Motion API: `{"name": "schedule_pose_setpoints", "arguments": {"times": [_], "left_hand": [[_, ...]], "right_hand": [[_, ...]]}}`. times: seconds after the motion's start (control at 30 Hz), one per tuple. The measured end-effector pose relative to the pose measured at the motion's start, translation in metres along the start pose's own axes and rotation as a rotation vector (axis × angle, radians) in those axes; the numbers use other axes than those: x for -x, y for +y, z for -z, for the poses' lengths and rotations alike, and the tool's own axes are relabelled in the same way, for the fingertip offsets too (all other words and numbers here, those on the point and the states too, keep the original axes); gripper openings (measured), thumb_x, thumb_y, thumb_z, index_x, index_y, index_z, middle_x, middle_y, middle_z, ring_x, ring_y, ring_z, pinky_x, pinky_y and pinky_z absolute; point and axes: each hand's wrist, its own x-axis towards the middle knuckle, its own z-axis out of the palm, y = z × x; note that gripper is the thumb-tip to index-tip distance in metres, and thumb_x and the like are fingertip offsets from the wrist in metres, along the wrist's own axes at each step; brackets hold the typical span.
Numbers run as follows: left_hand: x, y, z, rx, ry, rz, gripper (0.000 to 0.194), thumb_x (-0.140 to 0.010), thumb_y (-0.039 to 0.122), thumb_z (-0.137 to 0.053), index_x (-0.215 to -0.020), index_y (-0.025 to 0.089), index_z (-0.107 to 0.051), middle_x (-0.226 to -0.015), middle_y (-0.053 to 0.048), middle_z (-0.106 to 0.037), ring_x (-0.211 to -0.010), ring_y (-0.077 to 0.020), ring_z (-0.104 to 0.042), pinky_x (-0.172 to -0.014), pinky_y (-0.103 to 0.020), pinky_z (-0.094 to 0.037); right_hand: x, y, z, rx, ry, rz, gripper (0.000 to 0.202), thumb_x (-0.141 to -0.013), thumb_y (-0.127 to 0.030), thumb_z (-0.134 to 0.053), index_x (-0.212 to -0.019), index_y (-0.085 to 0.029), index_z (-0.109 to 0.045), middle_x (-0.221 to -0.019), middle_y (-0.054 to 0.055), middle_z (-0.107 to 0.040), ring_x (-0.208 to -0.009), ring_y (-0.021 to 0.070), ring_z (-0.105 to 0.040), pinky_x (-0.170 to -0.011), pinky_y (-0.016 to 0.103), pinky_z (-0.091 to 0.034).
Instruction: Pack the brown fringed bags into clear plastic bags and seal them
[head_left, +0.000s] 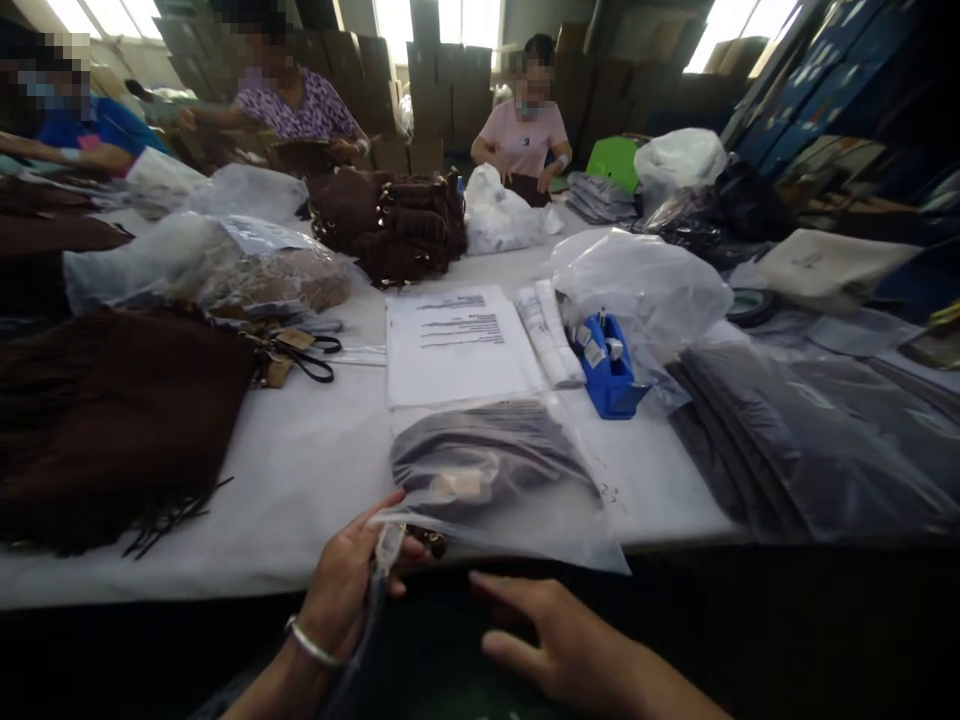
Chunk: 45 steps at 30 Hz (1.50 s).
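Note:
At the table's near edge lies a clear plastic bag [525,480] with a dark, folded, strap-like or pleated item and a tan label inside. My left hand [349,570], with a bracelet at the wrist, holds the bag's left corner, where white wrapping and a dark strap hang down over the palm. Small metal pieces show beside its fingers. To the right, below the table edge, my right hand [532,630] is apart from the bag, fingers spread and nothing in them.
Printed papers [457,350] lie behind the bag, beside a blue tape dispenser [611,370]. Brown fringed bags [120,420] cover the left, and grey bagged goods [817,440] are stacked right. Several people work across the table [300,450].

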Motion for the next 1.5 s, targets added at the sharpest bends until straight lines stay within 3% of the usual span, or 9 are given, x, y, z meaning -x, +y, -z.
{"name": "schedule_pose_setpoints", "arguments": {"times": [0.2,0.4,0.47,0.6,0.77,0.87,1.13,1.37,1.5], "left_hand": [[-0.001,0.012,-0.006,0.029,0.017,-0.011,0.048,-0.083,0.02,-0.05,-0.129,0.011,-0.043,-0.064,-0.009,-0.068,-0.058,-0.0207,-0.065,-0.036,-0.019,-0.044],[-0.024,0.024,0.0,-0.172,0.022,-0.171,0.049,-0.086,0.018,-0.046,-0.133,0.005,-0.039,-0.058,-0.008,-0.066,-0.052,-0.0187,-0.063,-0.038,-0.02,-0.047],[-0.029,0.014,0.004,-0.273,0.04,-0.231,0.051,-0.087,0.018,-0.044,-0.136,0.006,-0.036,-0.054,-0.005,-0.065,-0.045,-0.0172,-0.06,-0.036,-0.022,-0.047],[-0.025,-0.015,0.011,-0.246,0.051,-0.175,0.053,-0.088,0.021,-0.046,-0.139,0.01,-0.033,-0.057,-0.004,-0.066,-0.051,-0.0192,-0.063,-0.039,-0.024,-0.05],[-0.021,-0.02,0.01,0.128,0.096,0.033,0.022,-0.087,0.015,-0.048,-0.101,0.005,-0.062,-0.072,-0.013,-0.071,-0.068,-0.0228,-0.069,-0.059,-0.029,-0.058],[-0.03,-0.01,0.002,0.269,0.146,0.027,0.019,-0.086,0.007,-0.046,-0.079,0.004,-0.064,-0.072,-0.015,-0.07,-0.067,-0.0201,-0.069,-0.061,-0.025,-0.059],[-0.039,-0.012,-0.011,0.45,0.218,0.0,0.019,-0.086,0.003,-0.043,-0.08,0.006,-0.06,-0.07,-0.009,-0.068,-0.066,-0.0167,-0.069,-0.063,-0.025,-0.059],[-0.04,-0.001,-0.016,0.44,0.155,-0.022,0.023,-0.086,0.004,-0.039,-0.082,0.008,-0.062,-0.081,-0.01,-0.068,-0.077,-0.0153,-0.069,-0.071,-0.022,-0.058],[-0.038,0.001,-0.003,0.273,0.076,-0.051,0.022,-0.087,0.01,-0.041,-0.087,0.007,-0.062,-0.082,-0.013,-0.07,-0.08,-0.0192,-0.069,-0.072,-0.027,-0.058]], "right_hand": [[-0.081,-0.004,-0.04,-0.147,0.176,0.114,0.036,-0.077,-0.036,-0.067,-0.11,-0.021,-0.062,-0.102,0.002,-0.067,-0.095,0.0226,-0.061,-0.088,0.035,-0.047],[-0.069,-0.015,-0.025,-0.264,-0.085,-0.14,0.038,-0.094,-0.042,-0.035,-0.114,-0.015,-0.053,-0.072,0.001,-0.063,-0.055,0.0163,-0.062,-0.051,0.026,-0.049],[-0.063,-0.015,-0.016,-0.076,-0.031,-0.115,0.036,-0.095,-0.04,-0.033,-0.122,-0.02,-0.047,-0.07,0.0,-0.063,-0.048,0.0145,-0.058,-0.047,0.025,-0.046],[-0.077,-0.009,0.005,0.616,0.275,0.152,0.022,-0.092,-0.026,-0.048,-0.109,-0.022,-0.06,-0.096,0.007,-0.065,-0.086,0.021,-0.061,-0.078,0.031,-0.047],[-0.117,0.007,0.021,0.842,0.269,0.322,0.018,-0.09,-0.023,-0.054,-0.105,-0.022,-0.064,-0.105,0.006,-0.059,-0.094,0.019,-0.057,-0.085,0.029,-0.046],[-0.123,0.016,0.015,0.784,0.32,0.364,0.022,-0.09,-0.022,-0.053,-0.11,-0.022,-0.062,-0.108,0.007,-0.058,-0.099,0.0196,-0.055,-0.088,0.03,-0.046],[-0.082,0.008,-0.009,0.677,0.42,0.462,0.034,-0.093,-0.024,-0.046,-0.125,-0.015,-0.052,-0.111,0.012,-0.057,-0.107,0.0246,-0.049,-0.098,0.042,-0.038],[-0.089,-0.011,-0.067,0.087,0.052,0.05,0.027,-0.086,-0.043,-0.055,-0.09,-0.016,-0.06,-0.084,0.005,-0.066,-0.076,0.0191,-0.061,-0.07,0.029,-0.047],[-0.087,-0.019,-0.051,-0.256,-0.029,-0.015,0.025,-0.093,-0.038,-0.039,-0.097,-0.017,-0.051,-0.074,0.0,-0.062,-0.057,0.0128,-0.058,-0.052,0.022,-0.044]]}}
